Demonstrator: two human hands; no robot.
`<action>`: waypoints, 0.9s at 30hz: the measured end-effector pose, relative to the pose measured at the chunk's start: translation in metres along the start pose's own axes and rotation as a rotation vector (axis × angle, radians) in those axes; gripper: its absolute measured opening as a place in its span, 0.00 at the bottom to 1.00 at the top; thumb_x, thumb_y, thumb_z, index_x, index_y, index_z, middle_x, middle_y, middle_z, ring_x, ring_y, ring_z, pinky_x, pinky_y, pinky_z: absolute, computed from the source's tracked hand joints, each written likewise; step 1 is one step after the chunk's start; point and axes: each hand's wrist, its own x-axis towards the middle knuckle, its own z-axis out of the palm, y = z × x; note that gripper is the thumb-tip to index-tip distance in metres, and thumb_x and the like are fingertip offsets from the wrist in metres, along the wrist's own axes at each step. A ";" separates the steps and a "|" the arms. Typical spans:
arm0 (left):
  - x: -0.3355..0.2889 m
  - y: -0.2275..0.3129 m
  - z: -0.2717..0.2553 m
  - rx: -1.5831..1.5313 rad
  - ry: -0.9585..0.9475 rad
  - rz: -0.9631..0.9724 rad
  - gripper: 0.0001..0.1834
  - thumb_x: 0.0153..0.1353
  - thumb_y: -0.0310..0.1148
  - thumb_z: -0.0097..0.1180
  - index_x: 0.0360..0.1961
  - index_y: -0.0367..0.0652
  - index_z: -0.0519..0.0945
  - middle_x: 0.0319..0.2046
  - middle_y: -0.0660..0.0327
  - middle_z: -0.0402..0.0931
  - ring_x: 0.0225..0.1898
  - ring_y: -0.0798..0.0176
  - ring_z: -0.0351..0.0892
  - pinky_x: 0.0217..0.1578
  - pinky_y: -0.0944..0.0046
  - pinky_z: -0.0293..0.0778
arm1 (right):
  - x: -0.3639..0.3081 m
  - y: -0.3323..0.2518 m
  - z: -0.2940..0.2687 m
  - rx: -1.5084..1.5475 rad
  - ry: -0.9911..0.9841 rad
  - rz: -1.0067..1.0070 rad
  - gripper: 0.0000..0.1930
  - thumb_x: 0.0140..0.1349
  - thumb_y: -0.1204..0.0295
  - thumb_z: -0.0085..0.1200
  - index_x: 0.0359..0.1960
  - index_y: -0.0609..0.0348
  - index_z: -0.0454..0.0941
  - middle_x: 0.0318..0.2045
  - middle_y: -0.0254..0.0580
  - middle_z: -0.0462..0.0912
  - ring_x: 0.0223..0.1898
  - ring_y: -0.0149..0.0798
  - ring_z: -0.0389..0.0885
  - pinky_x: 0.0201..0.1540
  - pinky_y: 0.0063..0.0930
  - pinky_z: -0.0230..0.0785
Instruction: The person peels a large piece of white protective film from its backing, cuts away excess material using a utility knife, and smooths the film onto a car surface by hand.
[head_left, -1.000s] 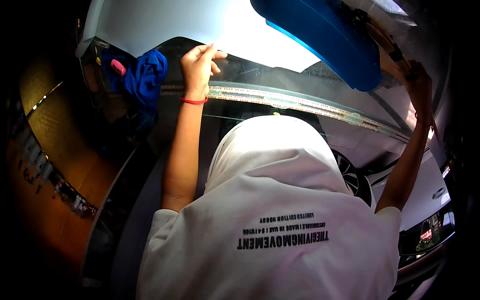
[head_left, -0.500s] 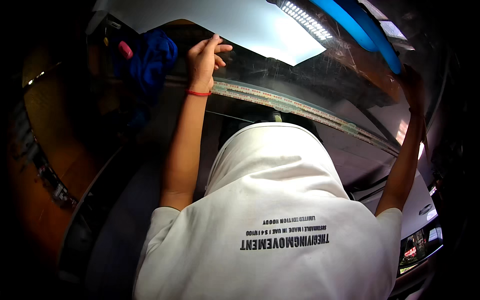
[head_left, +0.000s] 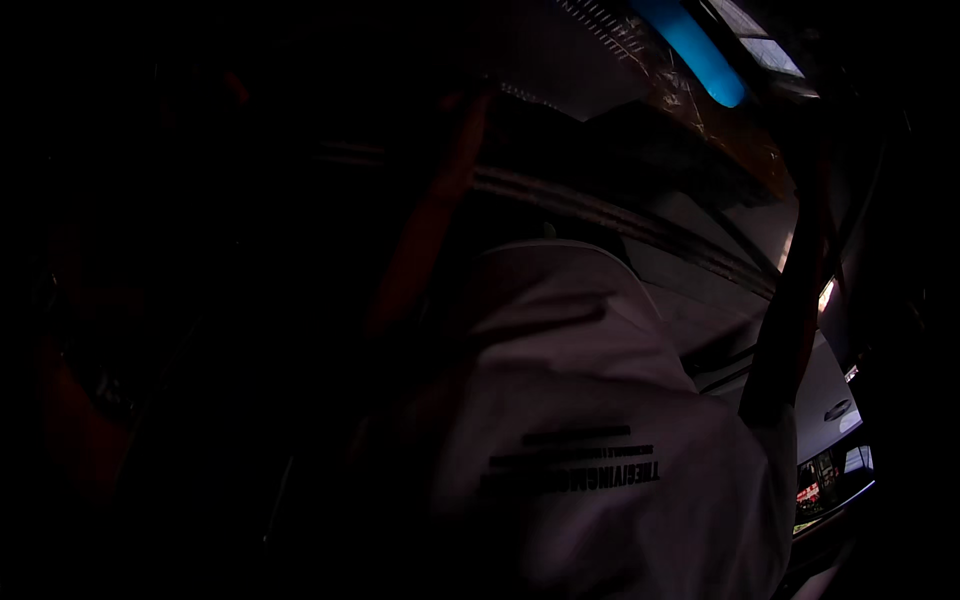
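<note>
The head view is very dark, so little detail shows. My left hand (head_left: 468, 125) is a dim reddish shape near the lower edge of a pale sheet (head_left: 575, 75), just above a long ruler-like strip (head_left: 610, 215). Shadow hides its fingers, and whether it touches the sheet cannot be told. At the upper right, my right hand (head_left: 818, 150) is almost black; its fingers and anything in them are hidden. Close to its left is a smooth curved blue thing (head_left: 695, 50), whose kind I cannot make out.
The strip runs slantwise down to the right across a glossy, scratched surface. Beyond my right forearm stands a pale car door (head_left: 825, 375) with a dark handle (head_left: 838, 410). Bright panes (head_left: 765, 45) show at the top right. Darkness swallows the left side.
The light on the scene has dropped sharply. My left hand has shifted right along the sheet's edge. Less of the blue thing shows, and the blue cloth at left is lost in darkness.
</note>
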 end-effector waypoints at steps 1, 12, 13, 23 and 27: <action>0.001 0.003 0.000 0.004 0.002 -0.009 0.20 0.74 0.43 0.54 0.44 0.32 0.83 0.35 0.52 0.89 0.18 0.73 0.77 0.21 0.76 0.68 | 0.001 -0.005 -0.004 0.035 -0.071 0.119 0.21 0.66 0.52 0.64 0.43 0.60 0.85 0.35 0.45 0.88 0.36 0.45 0.87 0.46 0.37 0.79; 0.006 0.007 -0.002 -0.001 -0.030 -0.025 0.14 0.73 0.39 0.53 0.40 0.38 0.81 0.36 0.50 0.89 0.19 0.74 0.80 0.21 0.77 0.69 | 0.005 0.023 0.013 0.183 0.033 0.054 0.19 0.69 0.58 0.62 0.52 0.59 0.82 0.47 0.52 0.85 0.47 0.49 0.87 0.47 0.40 0.78; 0.007 0.007 -0.002 -0.008 -0.030 -0.031 0.12 0.73 0.37 0.52 0.39 0.38 0.80 0.36 0.50 0.89 0.19 0.73 0.80 0.21 0.77 0.69 | 0.005 0.028 0.019 0.300 0.074 -0.006 0.19 0.67 0.60 0.63 0.54 0.57 0.83 0.46 0.51 0.86 0.47 0.49 0.86 0.49 0.38 0.77; 0.004 0.006 0.001 -0.009 -0.015 0.002 0.11 0.71 0.35 0.55 0.37 0.38 0.80 0.35 0.50 0.89 0.19 0.72 0.80 0.22 0.75 0.71 | 0.004 0.017 0.014 0.239 0.114 -0.007 0.20 0.65 0.59 0.65 0.54 0.56 0.83 0.47 0.48 0.85 0.46 0.45 0.86 0.47 0.37 0.76; 0.004 0.006 0.002 0.006 -0.014 -0.003 0.11 0.71 0.35 0.54 0.37 0.38 0.80 0.35 0.50 0.89 0.20 0.71 0.81 0.23 0.75 0.71 | 0.005 0.012 0.016 0.219 0.219 -0.139 0.19 0.65 0.59 0.65 0.53 0.56 0.84 0.47 0.47 0.86 0.46 0.45 0.85 0.47 0.37 0.76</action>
